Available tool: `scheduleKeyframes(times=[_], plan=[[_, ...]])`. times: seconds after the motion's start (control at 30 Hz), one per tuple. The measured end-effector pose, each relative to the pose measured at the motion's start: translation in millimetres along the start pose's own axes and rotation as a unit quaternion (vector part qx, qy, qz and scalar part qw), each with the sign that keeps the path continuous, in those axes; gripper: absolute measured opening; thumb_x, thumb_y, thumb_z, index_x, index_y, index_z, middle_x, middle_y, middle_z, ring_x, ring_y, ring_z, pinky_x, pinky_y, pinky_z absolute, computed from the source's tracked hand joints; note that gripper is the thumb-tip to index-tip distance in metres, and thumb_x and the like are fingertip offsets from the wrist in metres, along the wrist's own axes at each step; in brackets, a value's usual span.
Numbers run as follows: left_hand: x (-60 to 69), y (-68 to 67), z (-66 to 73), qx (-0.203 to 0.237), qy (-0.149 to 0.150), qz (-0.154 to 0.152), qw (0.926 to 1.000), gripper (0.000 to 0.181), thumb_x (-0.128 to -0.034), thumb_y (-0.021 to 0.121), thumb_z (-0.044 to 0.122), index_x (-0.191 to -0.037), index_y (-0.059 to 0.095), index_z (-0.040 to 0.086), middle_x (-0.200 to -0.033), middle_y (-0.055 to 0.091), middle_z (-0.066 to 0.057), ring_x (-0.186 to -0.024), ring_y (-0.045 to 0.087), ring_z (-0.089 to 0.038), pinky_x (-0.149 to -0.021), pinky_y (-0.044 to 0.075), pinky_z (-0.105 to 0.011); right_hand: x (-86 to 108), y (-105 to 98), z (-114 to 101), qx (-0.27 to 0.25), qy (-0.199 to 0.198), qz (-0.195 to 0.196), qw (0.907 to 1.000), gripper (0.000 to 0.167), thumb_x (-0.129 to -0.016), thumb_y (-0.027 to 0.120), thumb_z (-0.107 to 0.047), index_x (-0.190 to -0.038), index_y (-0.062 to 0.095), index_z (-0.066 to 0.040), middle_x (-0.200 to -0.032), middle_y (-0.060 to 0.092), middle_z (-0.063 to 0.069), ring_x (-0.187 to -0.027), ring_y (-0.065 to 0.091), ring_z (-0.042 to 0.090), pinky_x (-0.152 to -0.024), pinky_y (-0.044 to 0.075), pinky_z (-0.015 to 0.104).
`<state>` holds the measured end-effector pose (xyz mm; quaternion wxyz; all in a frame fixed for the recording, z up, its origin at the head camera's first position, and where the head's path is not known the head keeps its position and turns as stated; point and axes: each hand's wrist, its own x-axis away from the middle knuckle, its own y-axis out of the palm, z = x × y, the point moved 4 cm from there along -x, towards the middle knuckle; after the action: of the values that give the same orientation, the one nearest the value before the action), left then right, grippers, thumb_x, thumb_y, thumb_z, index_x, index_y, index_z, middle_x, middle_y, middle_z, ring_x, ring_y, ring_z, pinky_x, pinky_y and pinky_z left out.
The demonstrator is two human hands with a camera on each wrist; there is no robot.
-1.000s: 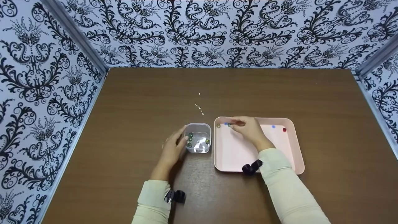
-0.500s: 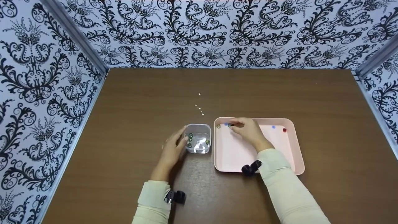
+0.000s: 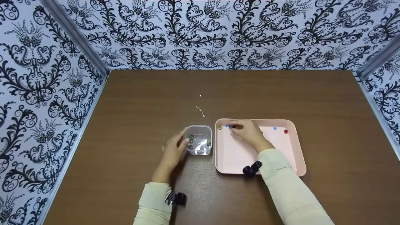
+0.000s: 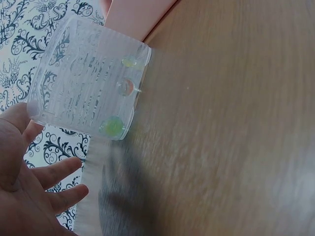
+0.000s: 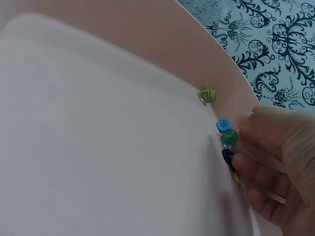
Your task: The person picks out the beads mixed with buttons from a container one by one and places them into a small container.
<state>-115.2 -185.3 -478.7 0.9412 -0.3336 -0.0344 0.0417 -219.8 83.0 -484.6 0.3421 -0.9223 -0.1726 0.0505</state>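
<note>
My left hand (image 3: 172,151) rests beside a clear square plastic container (image 3: 200,152), a fingertip touching its rim and its other fingers spread apart. Several green marbles lie in the container, one a bright green marble (image 4: 113,126). Over the pink tray (image 3: 237,156), my right hand (image 3: 250,132) reaches to the back wall. Its fingertips stand apart around a green marble (image 5: 229,137), and no firm pinch shows. Touching that marble is a blue button (image 5: 223,125). A dark blue piece (image 5: 227,156) and a yellow piece (image 5: 236,177) lie at the fingertips, partly hidden.
In the tray's back left corner sits a yellowish marble (image 5: 208,95). Toward its back right are another blue button (image 3: 275,128) and a small red piece (image 3: 286,131). The container stands just left of the tray on a brown table (image 3: 140,103), with patterned walls (image 3: 200,34) around it.
The right hand has shifted slightly, its fingertips spreading a little wider around the green marble. The left hand and the container hold their places.
</note>
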Motion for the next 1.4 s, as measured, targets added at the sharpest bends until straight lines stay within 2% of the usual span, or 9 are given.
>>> scheduleKeyframes(times=[0.27, 0.7, 1.03, 1.4], plan=[[-0.3, -0.7, 0.5, 0.004, 0.005, 0.005, 1.0000, 0.044, -0.0986, 0.054, 0.029, -0.141, 0.051, 0.019, -0.142, 0.051, -0.011, -0.131, 0.044, -0.039, -0.106, 0.016, -0.069, -0.7, 0.2, -2.9, 0.026, 0.006, -0.004, 0.9996, 0.027, -0.086, 0.069, -0.012, -0.112, 0.073, -0.011, -0.118, 0.068, 0.011, -0.115, 0.059, 0.031, -0.100, 0.043, 0.047], [-0.8, 0.0, 0.5, 0.003, 0.002, 0.002, 1.0000, 0.044, -0.0984, 0.054, 0.030, -0.142, 0.051, 0.021, -0.142, 0.051, -0.011, -0.132, 0.043, -0.039, -0.106, 0.013, -0.071, -1.8, 1.3, -6.2, 0.069, -0.037, 0.011, 0.9969, 0.026, -0.084, 0.070, -0.009, -0.110, 0.074, -0.009, -0.110, 0.071, 0.010, -0.101, 0.065, 0.028, -0.092, 0.049, 0.044], [0.9, -1.4, 0.3, 0.000, 0.002, -0.002, 1.0000, 0.045, -0.0990, 0.052, 0.033, -0.142, 0.050, 0.020, -0.143, 0.050, -0.010, -0.133, 0.041, -0.040, -0.103, 0.012, -0.076, -2.3, 2.7, -7.1, 0.075, -0.048, 0.010, 0.9960, 0.025, -0.082, 0.070, -0.007, -0.106, 0.075, -0.009, -0.101, 0.073, 0.006, -0.096, 0.066, 0.025, -0.090, 0.050, 0.042], [0.8, -1.3, 1.1, 0.005, 0.006, 0.004, 1.0000, 0.044, -0.0983, 0.054, 0.030, -0.141, 0.051, 0.018, -0.143, 0.051, -0.011, -0.131, 0.043, -0.041, -0.103, 0.014, -0.075, -2.3, 4.6, -5.7, 0.055, -0.051, 0.008, 0.9972, 0.027, -0.080, 0.071, -0.004, -0.106, 0.074, -0.006, -0.095, 0.073, 0.008, -0.092, 0.067, 0.026, -0.089, 0.050, 0.042]])
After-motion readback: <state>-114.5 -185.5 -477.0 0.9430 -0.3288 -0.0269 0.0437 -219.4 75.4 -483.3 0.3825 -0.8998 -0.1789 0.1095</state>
